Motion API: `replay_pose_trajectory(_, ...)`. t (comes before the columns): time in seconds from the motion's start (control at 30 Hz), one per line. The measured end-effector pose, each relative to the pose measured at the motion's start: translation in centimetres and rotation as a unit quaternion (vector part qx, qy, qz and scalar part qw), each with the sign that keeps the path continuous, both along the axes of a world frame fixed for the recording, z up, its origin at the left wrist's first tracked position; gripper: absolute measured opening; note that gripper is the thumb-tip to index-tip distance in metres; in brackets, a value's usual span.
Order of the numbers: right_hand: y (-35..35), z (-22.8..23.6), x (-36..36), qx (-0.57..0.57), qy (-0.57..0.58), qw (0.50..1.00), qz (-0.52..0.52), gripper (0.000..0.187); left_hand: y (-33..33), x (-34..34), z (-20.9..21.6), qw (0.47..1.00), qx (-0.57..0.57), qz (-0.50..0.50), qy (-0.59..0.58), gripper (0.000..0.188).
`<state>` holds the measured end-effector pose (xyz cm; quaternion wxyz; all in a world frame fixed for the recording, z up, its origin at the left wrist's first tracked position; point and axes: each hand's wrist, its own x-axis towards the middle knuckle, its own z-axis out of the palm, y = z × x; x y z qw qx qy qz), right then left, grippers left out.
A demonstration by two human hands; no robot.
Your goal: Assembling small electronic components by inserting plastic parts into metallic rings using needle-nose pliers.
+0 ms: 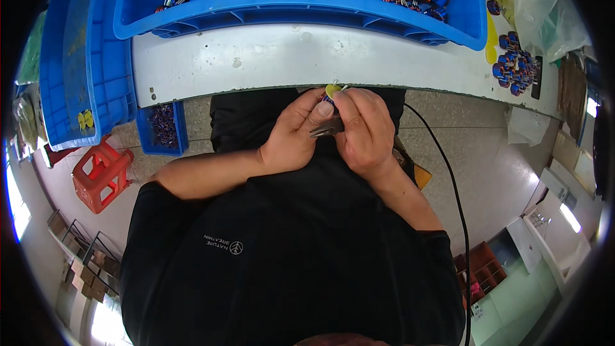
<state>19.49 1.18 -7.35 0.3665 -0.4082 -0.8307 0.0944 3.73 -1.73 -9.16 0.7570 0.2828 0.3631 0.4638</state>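
Just past the table's near edge, my hands meet over a small copper-and-blue wound coil (325,98) with a round yellow disc (331,90) on it. Thin metal leads stick up beyond the disc. My left hand (291,131) pinches the coil between thumb and fingers. My right hand (366,129) is closed, its fingertips at the disc and leads. From under its palm come the dark metal jaws of what looks like a pair of pliers (327,129), pointing left; their handles are hidden in the hand.
A blue crate (301,9) full of wound coils stands on the white table (256,57). More coils (514,69) cluster at the right, near clear plastic bags (544,16). At left are another blue crate (115,90), a small blue bin (182,129) and a red stool (102,176). A black cable (451,173) hangs at right.
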Motion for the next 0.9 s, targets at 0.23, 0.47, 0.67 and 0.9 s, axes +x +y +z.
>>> replay_pose_trajectory(0.23,0.2,0.3,0.1,-0.018,0.011,1.0,0.013,0.038,-0.5,1.0,-0.5,0.994,-0.065,0.045,-0.081,0.034)
replay_pose_trajectory(0.47,0.6,0.1,0.0,0.008,0.023,0.999,0.021,0.037,-0.5,1.4,-1.4,0.993,-0.022,0.06,-0.097,0.031)
replay_pose_trajectory(0.67,-0.3,0.6,0.1,-0.01,0.024,1.0,0.012,0.039,-0.5,1.4,-0.9,0.993,-0.028,0.071,-0.092,0.028)
replay_pose_trajectory(0.9,-0.9,-0.6,2.0,0.061,0.052,0.996,0.043,0.037,-0.6,1.1,1.4,0.996,-0.046,0.041,-0.065,0.028)
